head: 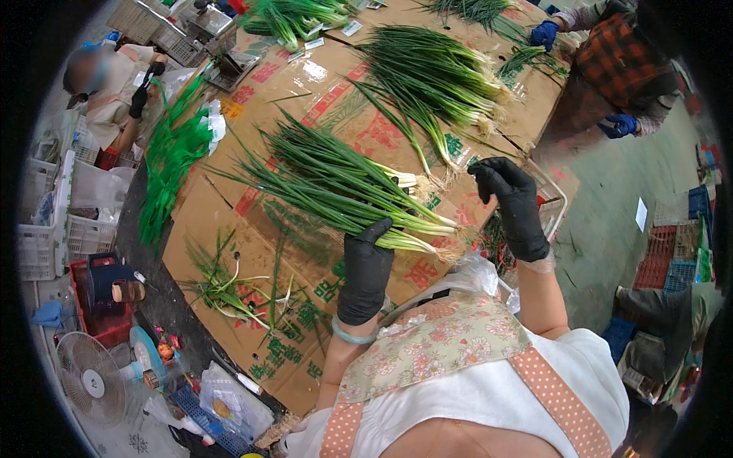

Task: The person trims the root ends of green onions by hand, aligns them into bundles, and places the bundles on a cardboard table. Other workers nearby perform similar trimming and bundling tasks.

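My left hand (366, 269), in a black glove, grips a bunch of green onions (326, 180) near the white stems, with its thumb across the top. The leaves spread to the upper left, and the pale roots (458, 237) point right. Past the bunch's root ends, my right hand (509, 200), also black-gloved, is raised near the table's right edge with curled fingers. Whether it pinches anything small is unclear. A few loose green onions (426, 134) lie just beyond the bunch. Farther off is a large pile of green onions (429, 74).
Cardboard (303, 91) covers the table. Trimmed onion scraps (240, 297) lie front left; green netting (172, 166) hangs over the left edge. A white-rimmed crate (564, 200) stands below my right hand. One co-worker (109, 91) is at left, another (624, 63) at right. A fan (91, 380) stands lower left.
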A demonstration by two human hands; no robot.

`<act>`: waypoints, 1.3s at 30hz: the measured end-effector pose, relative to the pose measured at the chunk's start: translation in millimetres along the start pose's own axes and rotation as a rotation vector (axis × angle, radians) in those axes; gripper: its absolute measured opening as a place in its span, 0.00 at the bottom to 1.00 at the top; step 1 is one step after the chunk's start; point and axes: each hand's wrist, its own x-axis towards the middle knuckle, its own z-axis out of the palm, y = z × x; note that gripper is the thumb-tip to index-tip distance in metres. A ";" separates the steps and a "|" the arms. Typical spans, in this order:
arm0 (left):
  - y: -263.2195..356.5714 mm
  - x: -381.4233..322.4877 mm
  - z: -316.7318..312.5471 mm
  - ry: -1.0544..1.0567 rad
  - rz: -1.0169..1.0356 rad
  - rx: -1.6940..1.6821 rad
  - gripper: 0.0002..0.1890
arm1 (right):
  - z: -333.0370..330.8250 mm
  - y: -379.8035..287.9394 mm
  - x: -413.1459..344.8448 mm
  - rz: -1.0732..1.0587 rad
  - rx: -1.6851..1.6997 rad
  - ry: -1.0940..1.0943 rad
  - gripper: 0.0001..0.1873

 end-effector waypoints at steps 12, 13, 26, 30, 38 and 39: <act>20.1 -8.6 13.0 -0.041 0.115 0.237 0.13 | 45.9 32.9 -13.0 -0.291 -0.294 -0.237 0.06; 19.3 -7.7 11.3 -0.032 0.200 0.361 0.13 | 44.2 27.9 -13.5 -0.189 -0.168 -0.241 0.06; -5.7 22.7 -2.9 0.159 -0.169 -0.976 0.12 | -241.4 131.3 -42.7 -0.009 -1.152 0.074 0.16; 4.8 22.3 -1.2 0.263 -0.348 -1.004 0.14 | -180.6 97.0 -23.6 -0.032 -0.764 0.269 0.19; 37.6 15.5 6.9 0.199 -0.236 -0.836 0.19 | 24.2 23.7 -5.2 -0.363 -0.434 -0.301 0.11; 41.6 14.8 5.8 0.149 -0.123 -0.837 0.20 | 32.0 25.1 -4.5 -0.387 -0.375 -0.308 0.11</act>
